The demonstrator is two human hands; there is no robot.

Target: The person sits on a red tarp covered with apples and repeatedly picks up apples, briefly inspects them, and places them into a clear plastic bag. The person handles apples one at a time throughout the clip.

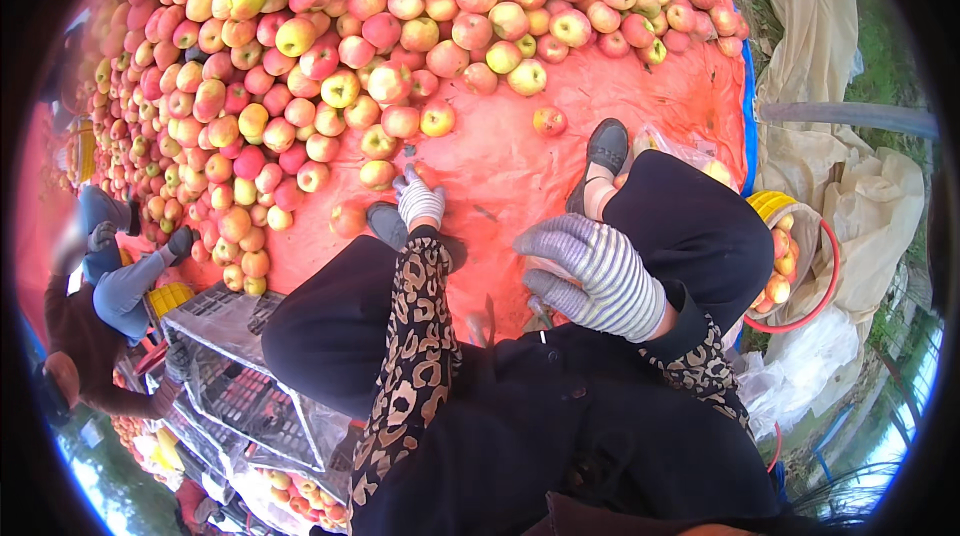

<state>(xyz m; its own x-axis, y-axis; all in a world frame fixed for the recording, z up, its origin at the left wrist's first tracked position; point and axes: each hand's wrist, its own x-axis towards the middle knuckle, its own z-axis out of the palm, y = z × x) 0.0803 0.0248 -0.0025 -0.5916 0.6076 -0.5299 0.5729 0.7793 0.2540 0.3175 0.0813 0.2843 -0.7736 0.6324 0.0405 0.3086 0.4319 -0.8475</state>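
My left hand [421, 200], in a striped glove with grey fingertips, reaches down over the orange-red tarp [500, 166]. Its fingers are stretched out and apart, with nothing seen in them. Just left of its fingertips lies a yellow-red apple [377, 174], the closest one on the edge of a large apple pile [330, 46]. My right hand [597, 274], gloved alike, is raised in front of my lap. Its fingers and thumb curl toward each other; what lies between them is mostly hidden. A single apple [549, 120] lies apart on the tarp.
At my right stands a yellow basket [770, 204] with a red handle and apples inside. Left of me are plastic-lined crates [240, 396] and a co-worker [110, 336] seated by the pile. A pole [850, 116] crosses beige sheeting at the right. My shoes flank the tarp ahead.
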